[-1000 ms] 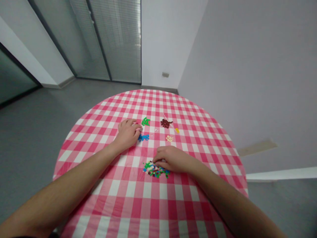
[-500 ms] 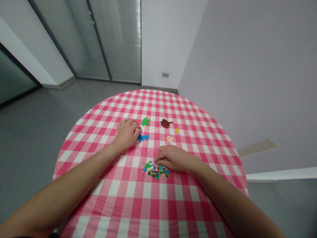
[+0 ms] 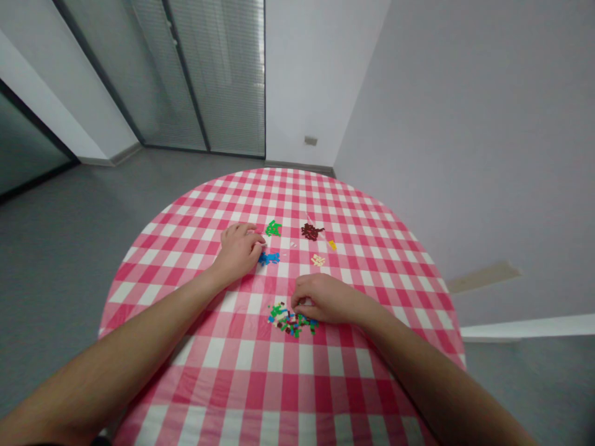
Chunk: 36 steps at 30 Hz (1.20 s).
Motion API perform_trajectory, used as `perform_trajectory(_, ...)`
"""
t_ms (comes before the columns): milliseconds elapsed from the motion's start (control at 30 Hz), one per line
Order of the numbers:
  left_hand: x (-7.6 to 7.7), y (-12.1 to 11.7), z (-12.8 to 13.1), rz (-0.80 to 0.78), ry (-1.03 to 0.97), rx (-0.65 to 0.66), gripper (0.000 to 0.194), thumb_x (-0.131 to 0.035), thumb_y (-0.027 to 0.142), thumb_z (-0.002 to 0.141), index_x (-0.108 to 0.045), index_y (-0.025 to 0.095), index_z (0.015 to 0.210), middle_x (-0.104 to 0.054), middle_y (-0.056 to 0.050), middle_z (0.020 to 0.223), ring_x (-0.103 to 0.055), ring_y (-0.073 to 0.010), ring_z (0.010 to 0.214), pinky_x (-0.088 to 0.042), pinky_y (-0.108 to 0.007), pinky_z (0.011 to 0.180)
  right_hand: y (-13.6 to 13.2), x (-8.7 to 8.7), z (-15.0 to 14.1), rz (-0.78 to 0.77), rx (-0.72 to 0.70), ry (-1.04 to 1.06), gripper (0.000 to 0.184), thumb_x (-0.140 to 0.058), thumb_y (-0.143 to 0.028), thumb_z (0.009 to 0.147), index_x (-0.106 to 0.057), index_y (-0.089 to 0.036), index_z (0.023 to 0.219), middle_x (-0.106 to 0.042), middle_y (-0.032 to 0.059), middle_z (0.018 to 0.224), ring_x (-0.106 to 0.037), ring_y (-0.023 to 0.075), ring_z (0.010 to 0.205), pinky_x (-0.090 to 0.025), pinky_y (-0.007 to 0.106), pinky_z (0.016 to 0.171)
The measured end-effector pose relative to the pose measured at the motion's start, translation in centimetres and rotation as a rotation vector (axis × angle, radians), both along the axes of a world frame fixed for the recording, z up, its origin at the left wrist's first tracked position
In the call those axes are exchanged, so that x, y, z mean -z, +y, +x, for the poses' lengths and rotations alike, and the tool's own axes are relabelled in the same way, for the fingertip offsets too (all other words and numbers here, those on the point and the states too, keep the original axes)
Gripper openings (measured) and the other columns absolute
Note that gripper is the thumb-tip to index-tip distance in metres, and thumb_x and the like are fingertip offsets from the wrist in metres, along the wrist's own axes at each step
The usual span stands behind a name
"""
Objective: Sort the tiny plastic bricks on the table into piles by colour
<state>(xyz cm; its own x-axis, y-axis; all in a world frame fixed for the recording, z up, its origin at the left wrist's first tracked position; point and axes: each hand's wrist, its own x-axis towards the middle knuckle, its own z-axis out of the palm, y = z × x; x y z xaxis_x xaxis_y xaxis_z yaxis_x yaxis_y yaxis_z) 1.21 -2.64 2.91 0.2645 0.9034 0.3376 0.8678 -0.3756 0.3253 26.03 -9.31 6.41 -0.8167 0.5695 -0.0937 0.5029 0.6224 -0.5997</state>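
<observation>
On a round table with a red-and-white checked cloth [image 3: 279,384] lies a mixed heap of tiny coloured pieces [image 3: 290,320]. My right hand [image 3: 325,297] rests at the heap's upper right, fingers curled and pinched at its edge; what they hold is too small to see. My left hand [image 3: 239,249] lies further back, fingers curled, tips beside a small blue pile [image 3: 269,257] and near a green pile [image 3: 273,228]. A dark red pile [image 3: 311,231], a cream pile [image 3: 318,260] and a yellow piece [image 3: 332,244] lie to the right.
The table stands in a room corner. A pale wall [image 3: 465,124] rises on the right, glass doors with blinds [image 3: 209,74] stand at the back, and grey floor [image 3: 60,235] surrounds the table.
My right hand has shifted slightly over the mixed heap, fingertips moving a little right along its top edge. My left hand has stayed by the blue pile.
</observation>
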Motion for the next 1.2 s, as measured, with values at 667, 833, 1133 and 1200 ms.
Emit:
perform_trajectory(667,-1.1,-3.8,2.6,0.151,-0.283,0.616,0.017,-0.058,0.031,0.099,-0.074,0.024,0.097,-0.073,-0.004,0.09,-0.061,-0.0197,0.091,-0.046,-0.037,0.086,1.1,1.7,-0.1,-0.425,0.598,0.667,0.035,-0.079,-0.036,0.074,-0.047,-0.023,0.079,-0.061,-0.004,0.067,-0.051,0.0093,0.052,-0.042,0.023,0.049)
perform_trajectory(833,-0.9,-3.6,2.5,0.14,-0.292,0.649,0.013,-0.062,0.029,0.097,-0.073,0.024,0.098,-0.072,-0.003,0.091,-0.06,-0.0196,0.091,-0.045,-0.037,0.085,1.1,1.7,-0.3,-0.399,0.593,0.668,0.038,-0.082,-0.042,0.073,-0.049,-0.022,0.076,-0.06,-0.0031,0.068,-0.051,0.0094,0.054,-0.042,0.024,0.051)
perform_trajectory(1133,-0.8,-2.4,1.8,0.136,-0.312,0.531,0.011,-0.065,0.03,0.093,-0.074,0.025,0.09,-0.073,-0.001,0.088,-0.062,-0.0197,0.088,-0.045,-0.038,0.086,1.0,2.1,-0.6,-0.239,0.607,0.626,0.021,-0.073,-0.036,0.08,-0.057,-0.022,0.078,-0.06,-0.001,0.069,-0.053,0.012,0.059,-0.042,0.026,0.054)
perform_trajectory(1200,-0.5,-1.1,1.1,0.122,-0.285,0.309,0.013,-0.066,0.033,0.092,-0.075,0.025,0.089,-0.074,-0.002,0.09,-0.062,-0.0214,0.09,-0.044,-0.041,0.088,1.0,2.1,-0.7,-0.16,0.633,0.584,0.018,-0.071,-0.034,0.08,-0.057,-0.022,0.078,-0.06,-0.0009,0.069,-0.052,0.0125,0.06,-0.042,0.026,0.055)
